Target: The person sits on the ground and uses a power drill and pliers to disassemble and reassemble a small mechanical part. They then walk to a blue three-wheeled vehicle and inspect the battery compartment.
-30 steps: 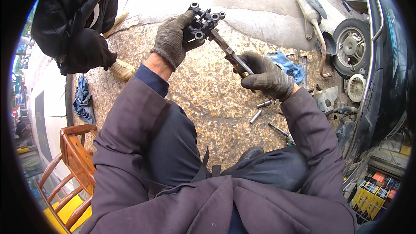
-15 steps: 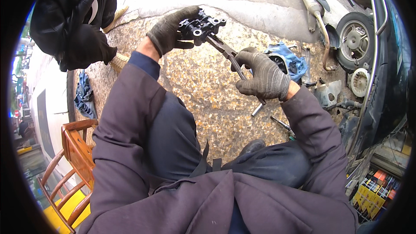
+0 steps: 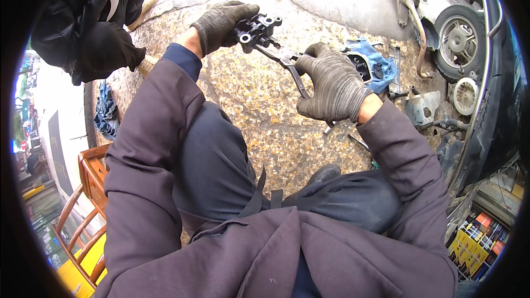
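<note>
My gloved left hand (image 3: 221, 26) is wrapped round a dark metal engine part (image 3: 257, 32) with several round bolt bosses, which looks like a rocker arm holder. It is held up off the ground at the far middle. My right hand (image 3: 335, 84), in a grey knitted glove, grips a pair of metal pliers (image 3: 291, 70). The pliers' jaws reach up to the near side of the engine part; whether they bite on it I cannot tell. Part of the handles is hidden by the right glove.
Right of my right hand, a blue cloth (image 3: 381, 74) lies under an engine casing (image 3: 360, 66). Further right are a wheel (image 3: 457, 41), an exhaust pipe (image 3: 415, 19) and a white fan wheel (image 3: 465, 97). A person in black (image 3: 91, 33) is at far left, a wooden chair (image 3: 91, 179) at near left.
Both hands have shifted slightly, the left hand and engine part a little up and left. The right hand has turned on the pliers, whose handle end is now covered.
</note>
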Motion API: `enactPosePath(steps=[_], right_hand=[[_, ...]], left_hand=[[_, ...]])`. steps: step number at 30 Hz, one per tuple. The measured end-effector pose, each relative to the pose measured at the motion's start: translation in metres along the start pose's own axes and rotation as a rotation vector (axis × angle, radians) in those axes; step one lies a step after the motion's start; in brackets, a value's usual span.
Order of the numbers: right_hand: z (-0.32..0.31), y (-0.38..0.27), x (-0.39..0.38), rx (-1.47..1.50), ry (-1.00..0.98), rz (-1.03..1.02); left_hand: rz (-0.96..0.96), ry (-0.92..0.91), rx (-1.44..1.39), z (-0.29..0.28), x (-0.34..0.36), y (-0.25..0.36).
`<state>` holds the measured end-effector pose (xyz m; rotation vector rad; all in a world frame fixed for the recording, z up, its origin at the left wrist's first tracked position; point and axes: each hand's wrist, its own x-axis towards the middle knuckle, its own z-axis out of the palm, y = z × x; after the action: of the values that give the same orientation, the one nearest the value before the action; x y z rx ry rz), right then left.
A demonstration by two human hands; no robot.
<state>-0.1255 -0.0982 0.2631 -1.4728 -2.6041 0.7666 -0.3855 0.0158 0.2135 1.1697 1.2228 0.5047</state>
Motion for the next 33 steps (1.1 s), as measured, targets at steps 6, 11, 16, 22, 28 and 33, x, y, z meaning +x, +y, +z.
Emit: enactPosePath(steps=[6, 11, 16, 22, 28, 33], right_hand=[[-0.005, 0.013, -0.02, 0.105, 0.008, -0.022], [-0.003, 0.035, -0.019, 0.392, -0.089, -0.044], [-0.001, 0.049, -0.016, 0.734, -0.195, 0.022], [0.006, 0.06, -0.014, 0.853, -0.251, 0.093], [0.009, 0.065, -0.006, 0.737, -0.205, 0.036], [0.017, 0.063, 0.012, 0.768, -0.187, 0.087]], left_hand=[[0.126, 0.282, -0.227, -0.01, -0.018, 0.009], [0.091, 0.38, -0.36, -0.041, -0.026, -0.002], [0.115, 0.48, -0.655, -0.048, -0.022, -0.012], [0.115, 0.406, -0.686, -0.047, -0.028, -0.011], [0.145, 0.408, -0.707, -0.054, -0.028, -0.015], [0.13, 0.438, -0.753, -0.053, -0.03, -0.013]])
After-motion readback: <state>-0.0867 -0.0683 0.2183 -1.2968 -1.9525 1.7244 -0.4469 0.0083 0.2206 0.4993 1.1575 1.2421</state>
